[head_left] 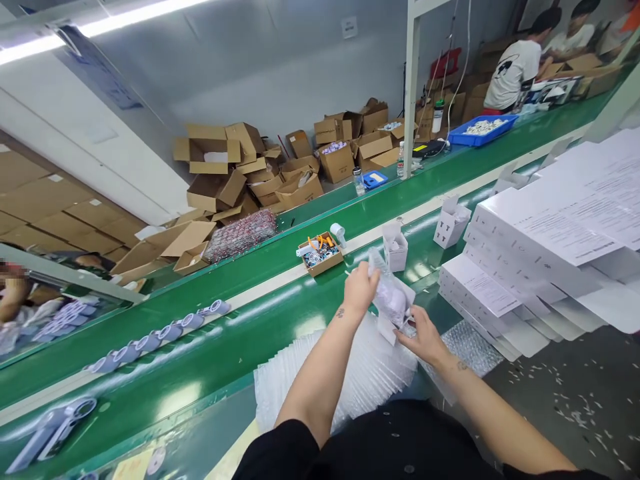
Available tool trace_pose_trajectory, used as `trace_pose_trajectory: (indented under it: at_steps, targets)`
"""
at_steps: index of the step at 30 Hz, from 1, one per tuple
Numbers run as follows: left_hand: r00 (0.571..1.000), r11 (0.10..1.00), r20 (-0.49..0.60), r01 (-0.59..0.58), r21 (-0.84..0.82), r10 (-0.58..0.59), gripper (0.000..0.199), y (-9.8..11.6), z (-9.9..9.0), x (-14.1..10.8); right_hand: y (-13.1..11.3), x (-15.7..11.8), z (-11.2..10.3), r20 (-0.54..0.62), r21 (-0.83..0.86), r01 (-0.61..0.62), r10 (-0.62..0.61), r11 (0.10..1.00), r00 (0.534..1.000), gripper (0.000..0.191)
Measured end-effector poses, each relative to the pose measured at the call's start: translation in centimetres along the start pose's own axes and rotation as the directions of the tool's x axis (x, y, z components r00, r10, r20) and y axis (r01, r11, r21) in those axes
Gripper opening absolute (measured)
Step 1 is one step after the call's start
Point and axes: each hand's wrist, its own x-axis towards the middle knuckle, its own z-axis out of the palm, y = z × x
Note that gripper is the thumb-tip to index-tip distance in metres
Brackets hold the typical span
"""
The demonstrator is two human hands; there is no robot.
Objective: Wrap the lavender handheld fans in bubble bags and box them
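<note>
My left hand [361, 287] is closed on the upper end of a bubble-wrapped package [391, 297] with a pale lilac thing inside. Open white carton flaps [386, 329] show around the lower part of this package. At the carton's right side, my right hand [424, 339] grips it with thumb and fingers. How deep the package sits in the carton is hidden. Just below both hands lies a fanned stack of bubble-wrap bags [345, 380]. Beyond them, an open white box [395, 248] stands upright on the green belt.
Stacked white cartons [520, 267] rise close on my right. A small cardboard box of parts [321, 257] sits ahead on the green conveyor belt [240, 333]. Lilac ring-shaped parts [170, 332] line the belt at left. A person [513, 73] works at far right.
</note>
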Motion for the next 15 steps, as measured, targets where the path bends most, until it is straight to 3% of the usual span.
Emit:
trace_pose_trajectory:
  at_steps: [2,5,10,13,15]
  targets:
    - [0.998,0.997,0.021,-0.053,0.065,0.051,0.026,0.1,0.8,-0.1,0.3,0.2,0.0,0.015,0.027,0.03,-0.03,0.999,0.999,0.047]
    - [0.956,0.947,0.097,-0.288,0.143,0.276,0.027,0.3,2.9,-2.1,0.5,0.4,-0.3,0.059,0.051,0.044,-0.047,0.998,0.997,0.05]
    - [0.945,0.939,0.137,-0.314,0.142,0.296,0.051,-0.2,4.8,-5.2,0.7,0.7,-0.7,0.086,0.136,0.034,-0.046,0.99,0.995,0.046]
    - [0.868,0.869,0.205,-0.48,0.119,0.452,0.057,-1.3,5.7,-6.8,1.0,0.7,-0.7,0.118,0.213,0.013,-0.039,0.977,0.992,0.058]
    - [0.84,0.84,0.25,-0.524,0.141,0.482,0.051,-2.0,6.9,-7.8,1.5,0.0,-1.2,0.158,0.221,0.007,-0.043,0.975,0.987,0.065]
